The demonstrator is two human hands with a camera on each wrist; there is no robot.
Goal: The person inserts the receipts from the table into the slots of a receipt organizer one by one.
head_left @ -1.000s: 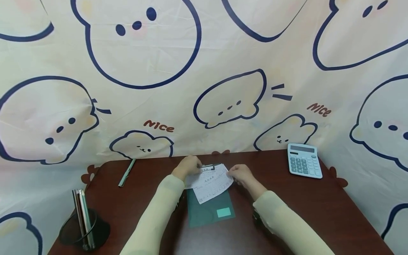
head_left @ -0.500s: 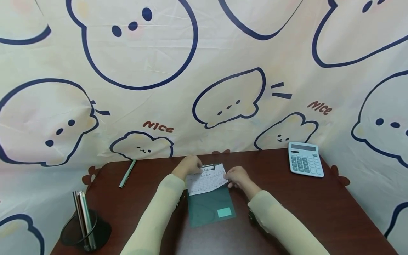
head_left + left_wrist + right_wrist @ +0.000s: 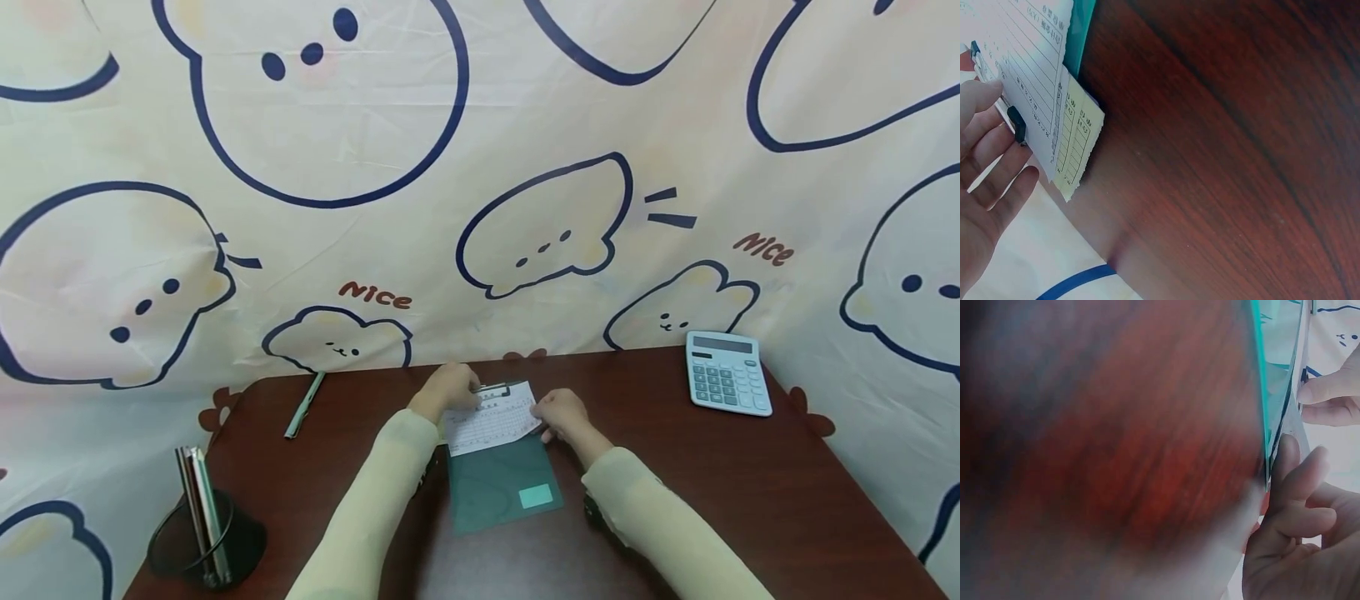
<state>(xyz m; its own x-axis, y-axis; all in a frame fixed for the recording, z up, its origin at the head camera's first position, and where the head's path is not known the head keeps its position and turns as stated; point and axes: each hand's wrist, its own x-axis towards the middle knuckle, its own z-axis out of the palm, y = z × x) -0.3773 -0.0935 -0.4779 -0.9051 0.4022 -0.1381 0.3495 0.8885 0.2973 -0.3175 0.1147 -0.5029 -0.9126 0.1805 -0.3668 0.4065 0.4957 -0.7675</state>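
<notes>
A green clipboard (image 3: 502, 492) with a pale green label lies on the desk, with white printed sheets (image 3: 491, 427) held at its top by a metal clip. My left hand (image 3: 450, 390) grips the clip end, its thumb on the clip and its fingers behind the board in the left wrist view. A pale yellow sheet (image 3: 1079, 134) sticks out beneath the white ones. At the right edge of the sheets, my right hand (image 3: 564, 414) pinches the paper near its upper right corner. Its exact contact is partly hidden in the right wrist view.
A light blue calculator (image 3: 727, 372) stands at the back right of the dark wooden desk (image 3: 712, 492). A pen (image 3: 305, 406) lies at the back left. Nearer, at the left, is a black mesh pen holder (image 3: 243, 542) with several pens. A patterned cloth (image 3: 525, 108) hangs behind.
The white sheets, earlier fanned askew with one slanting down to the right, now lie together at the top of the clipboard. My right hand has moved slightly left; my left hand stays at the clip.
</notes>
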